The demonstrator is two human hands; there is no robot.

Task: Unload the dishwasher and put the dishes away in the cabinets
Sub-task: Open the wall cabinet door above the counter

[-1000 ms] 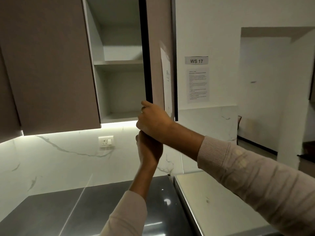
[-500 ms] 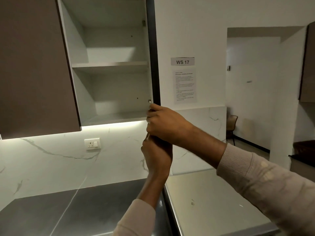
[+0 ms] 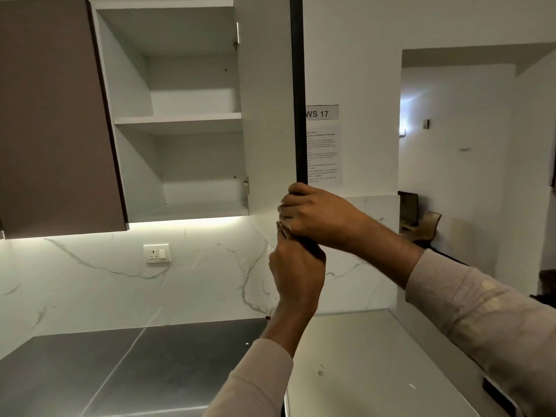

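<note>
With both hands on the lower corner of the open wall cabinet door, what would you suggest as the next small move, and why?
Probably let go of the dark-edged cabinet door with the left hand and right hand: it stands swung wide, the white shelves look bare, and neither hand carries a dish.

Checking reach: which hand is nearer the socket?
The left hand. It grips the door edge low, right of the socket; the right hand grips higher, farther off.

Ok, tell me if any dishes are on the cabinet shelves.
No, the upper shelf and the bottom shelf of the open cabinet are both bare.
</note>
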